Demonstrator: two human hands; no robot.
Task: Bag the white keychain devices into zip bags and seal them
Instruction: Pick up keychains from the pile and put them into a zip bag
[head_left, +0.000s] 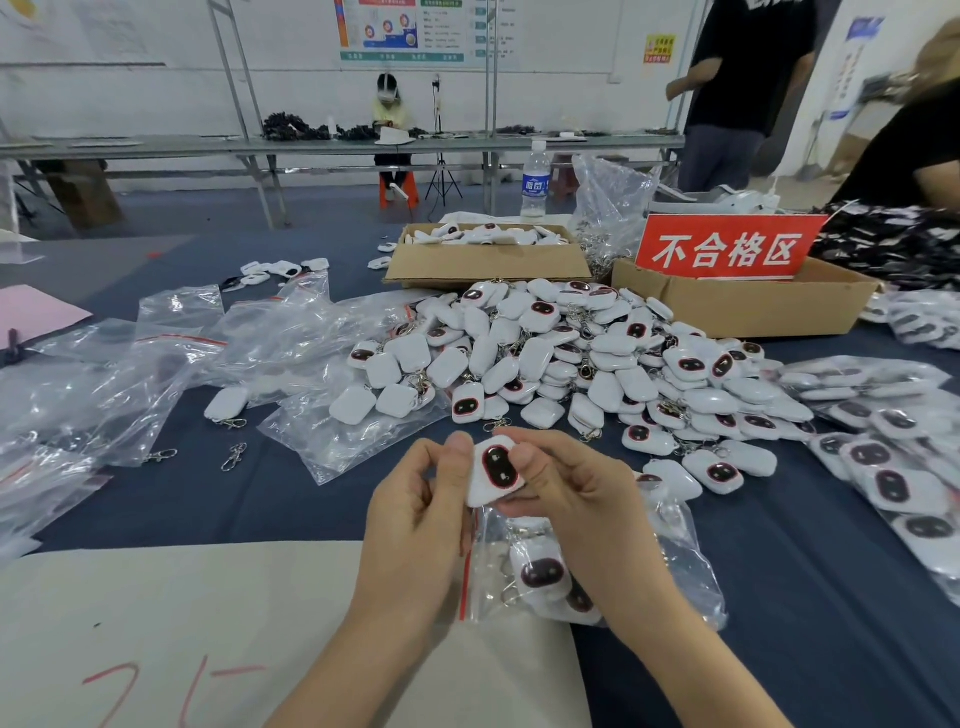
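A water bottle (535, 182) stands far behind a brown box (488, 267), a red sign (727, 248) sits in another box (753, 312) at the right, and pink paper (36, 312) lies left.

The counter (270, 499), covered in dark blue cloth, carries a broad heap of white keychain devices (571, 358) at its middle. Empty zip bags (156, 364) lie crumpled to the left, with loose metal clasps (234, 457) near them. Filled bags (893, 467) lie at the right. Two open cardboard boxes (488, 262) and a water bottle (535, 182) stand behind the heap. A beige sheet (208, 623) covers the near edge.
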